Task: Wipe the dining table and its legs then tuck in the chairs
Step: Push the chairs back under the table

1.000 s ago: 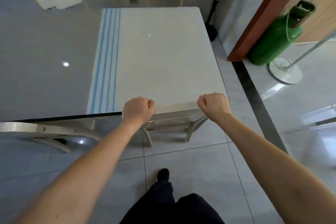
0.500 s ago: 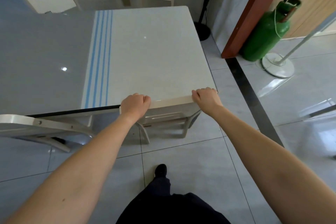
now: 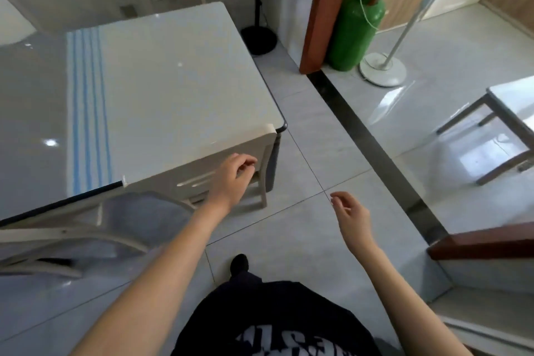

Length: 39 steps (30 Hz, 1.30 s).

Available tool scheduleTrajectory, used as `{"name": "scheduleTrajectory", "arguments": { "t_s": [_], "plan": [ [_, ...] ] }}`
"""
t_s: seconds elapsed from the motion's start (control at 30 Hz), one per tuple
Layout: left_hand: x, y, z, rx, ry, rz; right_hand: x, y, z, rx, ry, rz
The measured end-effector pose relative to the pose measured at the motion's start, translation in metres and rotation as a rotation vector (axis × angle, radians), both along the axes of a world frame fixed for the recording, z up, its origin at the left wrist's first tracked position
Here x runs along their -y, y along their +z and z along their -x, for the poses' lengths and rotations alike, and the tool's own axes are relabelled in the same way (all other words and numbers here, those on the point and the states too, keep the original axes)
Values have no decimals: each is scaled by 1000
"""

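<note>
The dining table [image 3: 161, 72] has a glossy glass top over a white cloth with blue stripes; its dark front edge [image 3: 57, 204] runs along the left. A cream chair [image 3: 202, 160] stands pushed in under the table's near right corner, its top rail against the edge. My left hand [image 3: 234, 173] hovers just in front of that backrest, fingers loosely curled and holding nothing. My right hand [image 3: 348, 211] is off the chair, open in the air over the floor tiles.
A second cream chair frame [image 3: 86, 230] shows under the glass at the left. A green gas cylinder [image 3: 358, 26], a white fan stand [image 3: 383, 68] and a black stand base [image 3: 258, 39] sit beyond the table. A small table [image 3: 511, 107] is at the right.
Both hands have let go of the chair's top rail. The right hand has dropped away to the right. My view has swung right and back from the table.
</note>
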State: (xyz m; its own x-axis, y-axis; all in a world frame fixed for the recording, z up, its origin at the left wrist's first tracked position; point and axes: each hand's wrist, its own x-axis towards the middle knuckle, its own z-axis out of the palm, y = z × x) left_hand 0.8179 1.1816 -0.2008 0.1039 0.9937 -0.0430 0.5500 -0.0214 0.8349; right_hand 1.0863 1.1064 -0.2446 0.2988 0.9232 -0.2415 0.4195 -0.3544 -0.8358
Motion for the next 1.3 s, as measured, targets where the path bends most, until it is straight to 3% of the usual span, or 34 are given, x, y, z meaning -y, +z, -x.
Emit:
{"name": "scheduleTrajectory", "arguments": {
  "t_s": [0.2,0.37,0.67,1.07,1.3],
  "plan": [
    [63,-84,-39,-31,-90,468,133,-68,-77,-227,-412,333],
    [83,-122,-39,-119,-56,628,175,-92,-110,-279,-552,450],
    [9,-145,-82,-93,79,754,53,-111,-171,-272,-486,433],
    [-225,-131,-224,-63,-44,724,-132,-87,-313,-160,-548,428],
    [-319,-139,-302,42,44,693,-215,-89,-394,-134,-523,462]
  ]
}}
